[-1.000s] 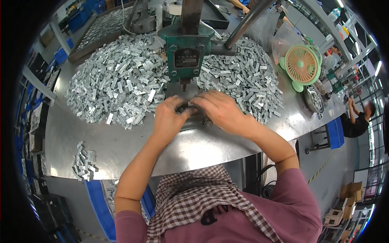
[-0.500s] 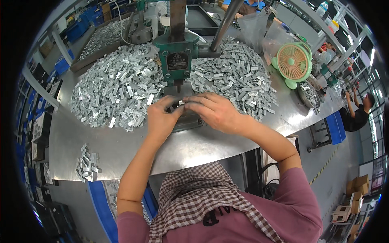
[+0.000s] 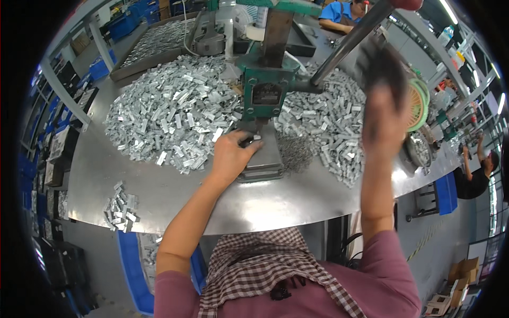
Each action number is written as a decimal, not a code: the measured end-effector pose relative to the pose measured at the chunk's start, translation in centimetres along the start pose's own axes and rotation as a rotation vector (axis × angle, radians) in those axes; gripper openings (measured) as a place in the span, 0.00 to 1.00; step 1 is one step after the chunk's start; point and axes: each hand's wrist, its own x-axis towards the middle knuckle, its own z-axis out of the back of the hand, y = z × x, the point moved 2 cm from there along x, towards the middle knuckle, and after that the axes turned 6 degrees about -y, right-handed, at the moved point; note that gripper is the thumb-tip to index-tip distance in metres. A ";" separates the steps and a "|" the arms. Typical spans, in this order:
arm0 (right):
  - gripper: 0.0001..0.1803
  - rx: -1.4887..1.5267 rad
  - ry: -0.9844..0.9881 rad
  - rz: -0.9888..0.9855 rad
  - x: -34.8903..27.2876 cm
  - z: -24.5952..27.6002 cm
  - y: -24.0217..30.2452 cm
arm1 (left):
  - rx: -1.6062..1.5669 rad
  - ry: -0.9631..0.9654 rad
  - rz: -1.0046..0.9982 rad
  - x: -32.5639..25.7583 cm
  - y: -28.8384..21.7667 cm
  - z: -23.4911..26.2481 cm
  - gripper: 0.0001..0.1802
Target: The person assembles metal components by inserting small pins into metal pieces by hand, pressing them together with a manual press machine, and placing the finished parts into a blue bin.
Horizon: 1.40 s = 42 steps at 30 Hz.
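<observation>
My left hand (image 3: 232, 157) rests at the foot of a green hand press (image 3: 265, 90), fingertips pinching a small silver metal part (image 3: 253, 139) on the press's grey base plate (image 3: 264, 161). Blurred with motion, my right hand (image 3: 383, 114) is raised high on the right, just below the press's long grey lever (image 3: 352, 42). Whether it holds anything cannot be told. A big heap of silver metal parts (image 3: 169, 114) lies left of the press, and a second heap (image 3: 331, 124) lies to its right.
The shiny metal table (image 3: 275, 204) carries a small cluster of parts (image 3: 119, 208) near its left front edge. A green and orange fan (image 3: 420, 103) stands at the right. A tray of parts (image 3: 154, 42) sits at the back left. Other people work at the right (image 3: 474, 177) and back (image 3: 344, 13).
My right hand has left the press base and swung up to the right toward the lever. The left hand stays at the base with the part.
</observation>
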 end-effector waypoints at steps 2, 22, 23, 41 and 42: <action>0.29 -0.014 0.059 0.018 2.6 -2.8 2.5 | 0.066 0.014 0.023 -0.1 0.4 0.7 0.15; 0.15 0.116 -0.175 -0.061 4.3 -7.6 1.9 | 0.375 -0.038 0.353 -8.8 4.3 17.0 0.13; 0.15 0.121 -0.168 -0.063 4.6 -7.1 2.1 | 0.376 -0.034 0.348 -9.1 4.5 17.4 0.13; 0.23 -0.052 0.431 0.024 1.6 -3.8 3.6 | 0.109 0.065 0.116 -0.3 0.1 0.4 0.16; 0.25 -0.062 0.416 0.025 1.4 -4.5 4.1 | 0.111 0.072 0.114 -0.2 0.0 0.4 0.16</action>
